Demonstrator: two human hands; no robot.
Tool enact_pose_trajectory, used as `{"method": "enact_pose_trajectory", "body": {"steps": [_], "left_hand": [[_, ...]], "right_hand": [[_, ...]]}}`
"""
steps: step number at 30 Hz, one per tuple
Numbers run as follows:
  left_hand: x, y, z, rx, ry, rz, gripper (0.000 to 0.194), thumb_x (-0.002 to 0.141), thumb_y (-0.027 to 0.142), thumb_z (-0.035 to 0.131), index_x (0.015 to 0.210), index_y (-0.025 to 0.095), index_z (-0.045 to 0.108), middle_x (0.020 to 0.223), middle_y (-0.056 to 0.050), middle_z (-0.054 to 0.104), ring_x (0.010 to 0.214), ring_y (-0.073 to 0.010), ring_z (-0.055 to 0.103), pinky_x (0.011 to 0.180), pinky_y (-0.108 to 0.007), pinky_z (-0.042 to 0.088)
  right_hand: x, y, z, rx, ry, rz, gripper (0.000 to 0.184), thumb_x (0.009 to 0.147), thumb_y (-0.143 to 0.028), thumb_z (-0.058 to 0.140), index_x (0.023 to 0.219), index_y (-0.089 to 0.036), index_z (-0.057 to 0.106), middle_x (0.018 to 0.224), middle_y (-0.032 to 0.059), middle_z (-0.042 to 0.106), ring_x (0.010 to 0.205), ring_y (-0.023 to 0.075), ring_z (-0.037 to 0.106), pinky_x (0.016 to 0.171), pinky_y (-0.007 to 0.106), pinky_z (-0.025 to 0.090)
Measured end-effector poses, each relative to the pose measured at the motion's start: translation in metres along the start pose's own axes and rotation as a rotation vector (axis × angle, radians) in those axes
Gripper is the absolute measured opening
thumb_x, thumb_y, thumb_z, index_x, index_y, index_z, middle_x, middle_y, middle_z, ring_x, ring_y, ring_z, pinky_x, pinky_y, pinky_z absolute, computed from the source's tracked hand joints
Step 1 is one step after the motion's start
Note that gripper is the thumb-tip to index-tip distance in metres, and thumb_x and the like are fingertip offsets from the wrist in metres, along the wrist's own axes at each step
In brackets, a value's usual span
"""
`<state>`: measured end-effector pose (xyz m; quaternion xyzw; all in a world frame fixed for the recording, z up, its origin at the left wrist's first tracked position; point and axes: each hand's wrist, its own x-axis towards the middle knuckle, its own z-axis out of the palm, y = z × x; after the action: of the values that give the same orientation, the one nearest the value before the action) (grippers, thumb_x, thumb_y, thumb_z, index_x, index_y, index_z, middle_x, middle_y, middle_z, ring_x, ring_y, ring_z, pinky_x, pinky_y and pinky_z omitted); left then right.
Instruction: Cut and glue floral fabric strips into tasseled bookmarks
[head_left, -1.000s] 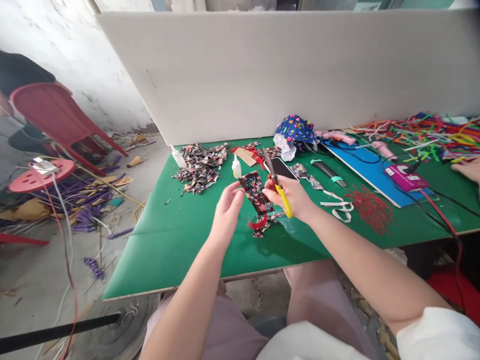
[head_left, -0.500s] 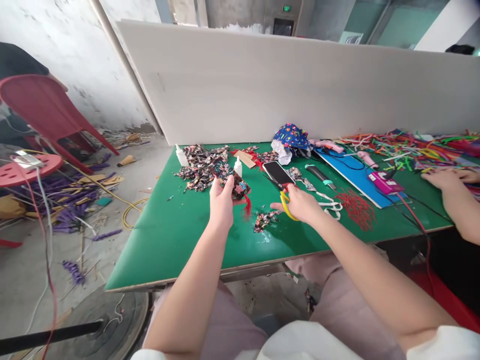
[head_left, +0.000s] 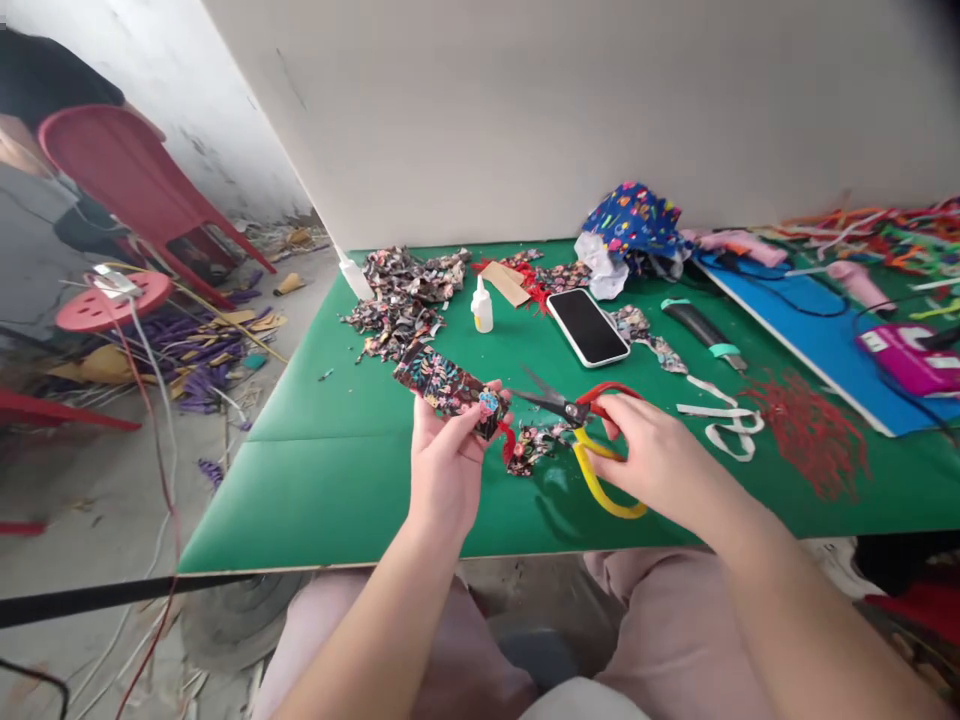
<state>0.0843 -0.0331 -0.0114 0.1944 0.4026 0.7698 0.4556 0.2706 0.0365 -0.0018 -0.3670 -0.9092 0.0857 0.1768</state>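
Observation:
My left hand (head_left: 446,460) pinches a dark floral fabric strip (head_left: 442,385) with a red tassel (head_left: 508,440) hanging at its right end, held over the green table (head_left: 337,480). My right hand (head_left: 660,455) grips scissors (head_left: 581,420) with one red and one yellow handle. The blades are open and point left toward the tassel end of the strip. A small floral scrap (head_left: 534,442) lies on the table just below the blades.
A pile of floral scraps (head_left: 397,300), two glue bottles (head_left: 482,305), a phone (head_left: 587,326), a utility knife (head_left: 701,330), white ribbon (head_left: 724,425), red threads (head_left: 814,430), blue fabric (head_left: 634,220) and a blue mat (head_left: 810,320) lie behind. Red stools (head_left: 112,300) stand left.
The camera tilted down and closer. My left hand brought the fabric strip back toward me and turned it flat. My right hand lifted the scissors off the table and opened the blades beside the strip.

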Motion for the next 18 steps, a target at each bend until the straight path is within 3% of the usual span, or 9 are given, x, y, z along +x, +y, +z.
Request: {"method": "enact_pose_trajectory", "body": {"steps": [4, 7, 12, 18], "left_hand": [[-0.001, -0.012, 0.004, 0.017, 0.044, -0.034, 0.028, 0.077, 0.012, 0.064, 0.102, 0.021, 0.058, 0.105, -0.005, 0.069, 0.110, -0.0199, 0.060, 0.084, -0.025, 0.051], [-0.003, -0.015, 0.004, 0.036, 0.099, -0.097, 0.018, 0.076, 0.014, 0.067, 0.094, 0.017, 0.064, 0.103, -0.007, 0.070, 0.099, -0.0151, 0.065, 0.074, -0.017, 0.051], [-0.007, -0.018, 0.004, 0.065, 0.125, -0.121, 0.012, 0.070, 0.013, 0.072, 0.081, 0.017, 0.069, 0.083, -0.003, 0.071, 0.078, -0.0127, 0.067, 0.061, -0.017, 0.053], [-0.010, -0.022, 0.005, 0.132, 0.134, -0.153, 0.016, 0.066, 0.013, 0.075, 0.081, 0.018, 0.071, 0.081, 0.000, 0.071, 0.064, -0.0069, 0.063, 0.053, -0.012, 0.051]], "right_hand": [[-0.012, 0.011, 0.016, -0.119, 0.155, -0.061, 0.029, 0.077, -0.036, 0.062, 0.096, -0.015, 0.056, 0.070, 0.0014, 0.060, 0.066, 0.0163, 0.058, 0.060, 0.027, 0.042], [-0.017, 0.018, 0.022, -0.216, 0.247, -0.091, 0.038, 0.076, -0.045, 0.063, 0.096, -0.013, 0.060, 0.070, 0.0021, 0.063, 0.065, 0.0161, 0.061, 0.060, 0.027, 0.041], [-0.020, 0.018, 0.019, -0.180, 0.220, -0.135, 0.038, 0.076, -0.046, 0.062, 0.093, -0.012, 0.063, 0.066, 0.0008, 0.063, 0.060, 0.0136, 0.060, 0.056, 0.026, 0.040], [-0.023, 0.017, 0.020, -0.144, 0.211, -0.115, 0.031, 0.073, -0.041, 0.065, 0.083, -0.012, 0.064, 0.058, -0.0012, 0.059, 0.055, 0.0123, 0.058, 0.052, 0.026, 0.038]]}}
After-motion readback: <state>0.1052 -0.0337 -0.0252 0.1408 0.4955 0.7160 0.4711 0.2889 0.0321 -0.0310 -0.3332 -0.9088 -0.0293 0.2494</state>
